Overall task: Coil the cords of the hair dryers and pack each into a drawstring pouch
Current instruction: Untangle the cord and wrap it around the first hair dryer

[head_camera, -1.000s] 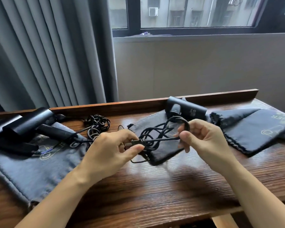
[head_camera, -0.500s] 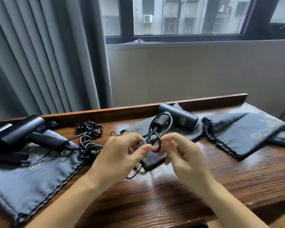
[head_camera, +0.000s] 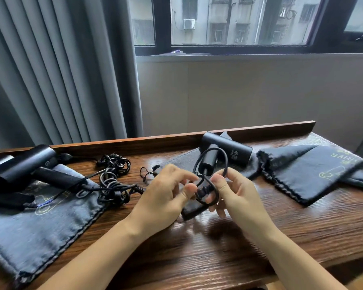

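We were in the coiling step for the middle dryer [head_camera: 226,150], which lay on its pouch [head_camera: 176,164] near the back rim of the counter [head_camera: 281,233]. Our left hand [head_camera: 164,197] pinched the plug end [head_camera: 204,190] of the cord [head_camera: 210,164] between thumb and fingers, and our right hand [head_camera: 237,193] held the loop just beside it — the two hands were close together, both gripping the same cord above the counter. The cord made one wide loop around the dryer handle and a smaller loop between our hands, so we judged the coil was nearly closed. The next move probably needed us to tuck or wrap the plug end so that the coil would not spring open, and then to open the mouth of the pouch under the dryer.

No pouch seemed to hold anything yet. The left pouch [head_camera: 40,233] lay flat with the left dryer [head_camera: 25,166] resting on top of it, and that dryer's cord [head_camera: 111,181] was in a loose tangle beside it — not coiled. The right pouch [head_camera: 314,174] lay folded and looked flat; we could not tell what, if anything, was inside it.
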Demonstrator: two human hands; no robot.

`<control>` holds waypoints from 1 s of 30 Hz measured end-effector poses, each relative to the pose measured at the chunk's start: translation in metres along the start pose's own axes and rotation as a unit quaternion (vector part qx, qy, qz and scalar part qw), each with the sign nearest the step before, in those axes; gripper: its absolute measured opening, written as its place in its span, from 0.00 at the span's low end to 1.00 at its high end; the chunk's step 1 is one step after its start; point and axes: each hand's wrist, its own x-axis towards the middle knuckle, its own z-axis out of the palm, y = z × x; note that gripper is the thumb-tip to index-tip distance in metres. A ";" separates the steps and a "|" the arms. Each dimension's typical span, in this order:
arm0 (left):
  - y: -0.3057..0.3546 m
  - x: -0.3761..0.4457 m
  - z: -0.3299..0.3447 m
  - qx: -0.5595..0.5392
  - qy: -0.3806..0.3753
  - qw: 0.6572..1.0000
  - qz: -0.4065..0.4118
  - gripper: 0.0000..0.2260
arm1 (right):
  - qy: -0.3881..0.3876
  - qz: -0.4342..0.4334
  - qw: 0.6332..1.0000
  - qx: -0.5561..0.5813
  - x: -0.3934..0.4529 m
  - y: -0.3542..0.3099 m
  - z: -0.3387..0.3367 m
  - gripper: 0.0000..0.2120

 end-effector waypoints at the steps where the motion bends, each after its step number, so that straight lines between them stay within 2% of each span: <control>1: -0.001 0.000 0.001 0.014 0.004 1.000 -0.019 0.13 | 0.002 -0.019 1.000 -0.022 -0.001 -0.001 0.001 0.08; 3: -0.002 0.001 0.005 0.030 -0.019 0.998 -0.054 0.22 | 0.002 -0.062 0.996 -0.069 -0.001 -0.001 0.002 0.09; 5: -0.002 0.002 0.007 0.040 -0.033 0.997 -0.063 0.25 | 0.008 -0.093 0.989 -0.113 0.000 -0.001 0.002 0.10; 9: 0.002 0.005 0.002 0.034 -0.023 0.997 -0.069 0.18 | 0.084 -0.127 0.971 -0.183 0.007 -0.005 -0.006 0.10; 13: 0.003 0.003 -0.003 -0.008 -0.020 0.996 -0.088 0.15 | 0.155 -0.175 0.936 -0.264 0.023 -0.022 -0.025 0.10; 17: 0.000 0.005 -0.012 -0.073 -0.051 0.988 -0.126 0.15 | 0.166 -0.218 0.921 -0.277 0.050 -0.043 -0.029 0.05; 20: -0.003 0.006 -0.019 -0.140 -0.060 0.979 -0.138 0.16 | 0.110 -0.212 0.934 -0.267 0.069 -0.052 -0.017 0.05; 24: -0.003 0.004 -0.024 -0.210 -0.057 0.966 -0.137 0.15 | -0.022 -0.122 0.982 -0.145 0.083 -0.043 0.011 0.09; 30: 0.000 0.005 -0.031 -0.258 -0.041 0.955 -0.138 0.14 | -0.131 -0.089 0.987 -0.012 0.073 -0.011 0.020 0.10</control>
